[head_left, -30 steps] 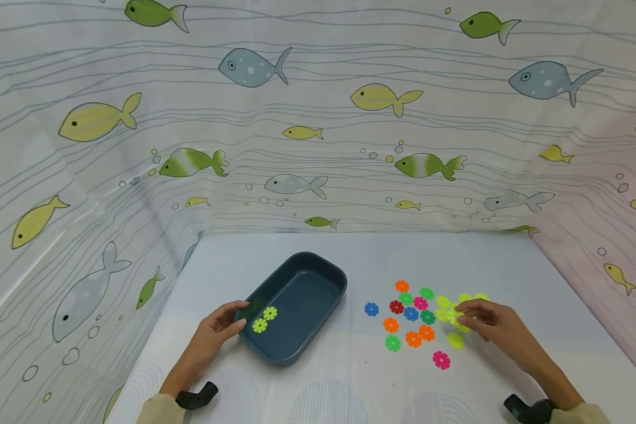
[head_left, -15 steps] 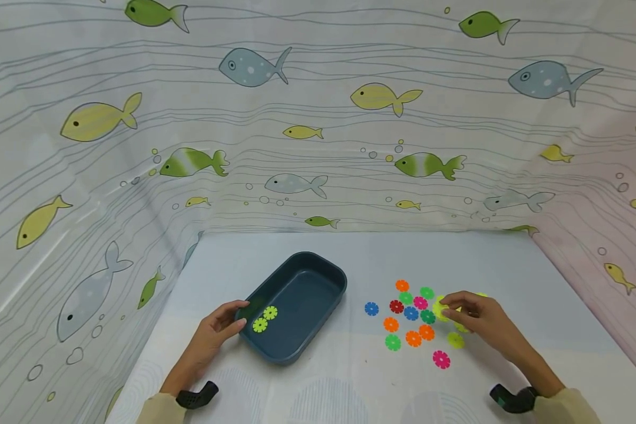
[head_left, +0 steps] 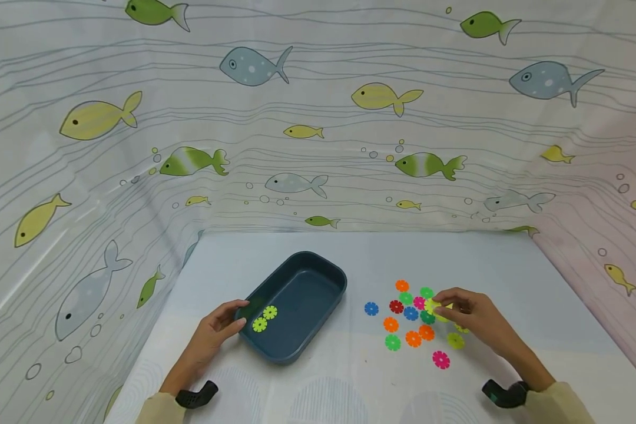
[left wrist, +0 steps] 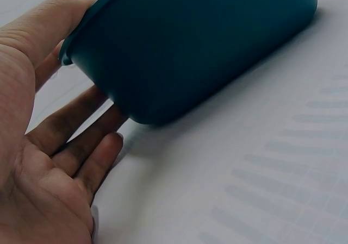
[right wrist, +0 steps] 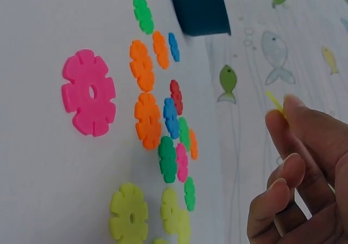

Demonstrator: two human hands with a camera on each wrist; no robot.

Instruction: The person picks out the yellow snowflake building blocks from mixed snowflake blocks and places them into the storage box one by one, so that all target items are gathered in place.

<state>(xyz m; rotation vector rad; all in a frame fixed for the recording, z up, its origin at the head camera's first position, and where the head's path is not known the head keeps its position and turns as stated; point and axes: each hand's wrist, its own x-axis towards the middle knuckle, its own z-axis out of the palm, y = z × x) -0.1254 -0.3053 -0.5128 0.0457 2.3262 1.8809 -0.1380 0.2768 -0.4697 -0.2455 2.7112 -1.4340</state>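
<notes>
My left hand (head_left: 215, 331) grips the near left end of a dark blue rectangular tray (head_left: 318, 315). In the left wrist view the thumb lies on the tray's rim (left wrist: 81, 35) and several fingers touch its outer wall. Two yellow-green notched discs (head_left: 265, 318) lie inside the tray. Between thumb and index finger, my right hand (head_left: 471, 312) pinches a yellow notched disc (right wrist: 275, 101), seen edge-on in the right wrist view and raised above the table. Below this hand lie other yellow discs (right wrist: 129, 213), partly hidden by it in the head view.
Loose notched discs in orange (head_left: 413, 339), blue (head_left: 371, 309), green (head_left: 393, 342), red (head_left: 396, 307) and pink (head_left: 441, 360) are spread on the white table (head_left: 350, 388) right of the tray. A fish-printed curtain (head_left: 328, 153) encloses the back and sides.
My right hand has moved left from the yellow discs with one pinched in its fingers, and now hovers over the coloured group. The left hand and the tray have stayed in place.
</notes>
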